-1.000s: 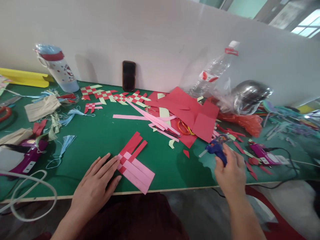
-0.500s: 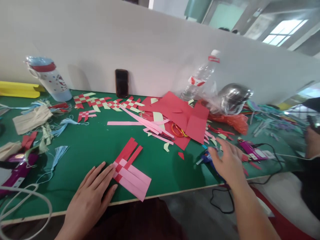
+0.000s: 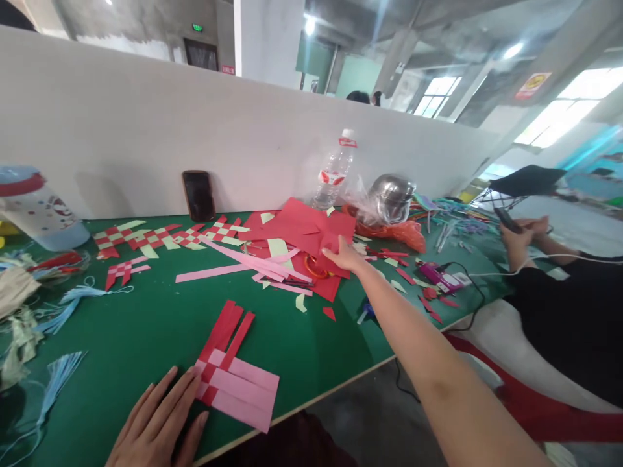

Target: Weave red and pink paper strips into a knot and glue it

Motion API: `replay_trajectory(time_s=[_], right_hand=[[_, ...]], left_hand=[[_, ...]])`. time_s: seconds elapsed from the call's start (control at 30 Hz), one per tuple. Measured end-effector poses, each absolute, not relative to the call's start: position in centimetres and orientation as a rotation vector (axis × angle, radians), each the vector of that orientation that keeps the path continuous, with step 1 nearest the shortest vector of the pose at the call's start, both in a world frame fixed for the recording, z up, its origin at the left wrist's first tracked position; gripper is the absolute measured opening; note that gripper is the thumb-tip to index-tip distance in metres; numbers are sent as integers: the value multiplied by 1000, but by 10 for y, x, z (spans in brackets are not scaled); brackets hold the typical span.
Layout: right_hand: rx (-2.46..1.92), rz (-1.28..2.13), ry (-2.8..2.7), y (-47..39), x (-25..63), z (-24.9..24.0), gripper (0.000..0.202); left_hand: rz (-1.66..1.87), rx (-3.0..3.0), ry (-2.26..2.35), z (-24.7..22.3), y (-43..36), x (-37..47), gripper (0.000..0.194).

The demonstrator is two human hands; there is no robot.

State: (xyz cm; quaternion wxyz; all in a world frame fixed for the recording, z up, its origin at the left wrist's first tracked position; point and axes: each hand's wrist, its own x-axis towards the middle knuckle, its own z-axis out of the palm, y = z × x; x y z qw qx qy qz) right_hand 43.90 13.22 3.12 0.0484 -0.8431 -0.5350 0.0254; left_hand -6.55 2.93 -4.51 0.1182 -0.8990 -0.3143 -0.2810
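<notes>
My left hand [image 3: 158, 418] lies flat on the table, fingers stretched, its fingertips on the left edge of a woven piece of red and pink paper strips [image 3: 238, 383]. The red strips of that piece point away from me, and the pink ones point right. Farther off, my right hand [image 3: 344, 256] is over the red paper sheets [image 3: 296, 224], with thumb and fingers apart and nothing visible between them. Just left of it, a pair of scissors with orange-yellow handles [image 3: 315, 267] is partly covered. Loose pink paper strips [image 3: 243, 259] lie beside the sheets.
Woven red and pale-green pieces [image 3: 150, 239] line the back, below a phone [image 3: 198, 196] leaning on the partition. A plastic bottle [image 3: 335, 172], steel bowl [image 3: 392, 194] and purple box with a cable [image 3: 442, 279] stand rightward. Another person's hands [image 3: 525, 237] hold a dark object.
My right hand has moved forward and left, from the blue item near the table's front edge to the red sheets. My left hand stays on the woven paper. The view has turned right and up.
</notes>
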Motion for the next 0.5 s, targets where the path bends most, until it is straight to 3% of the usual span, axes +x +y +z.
replay_trajectory(time_s=[0.5], right_hand=[[-2309, 94, -1888, 158, 420, 20, 35]], left_hand=[[-725, -2640, -1040, -32, 21, -61, 51]])
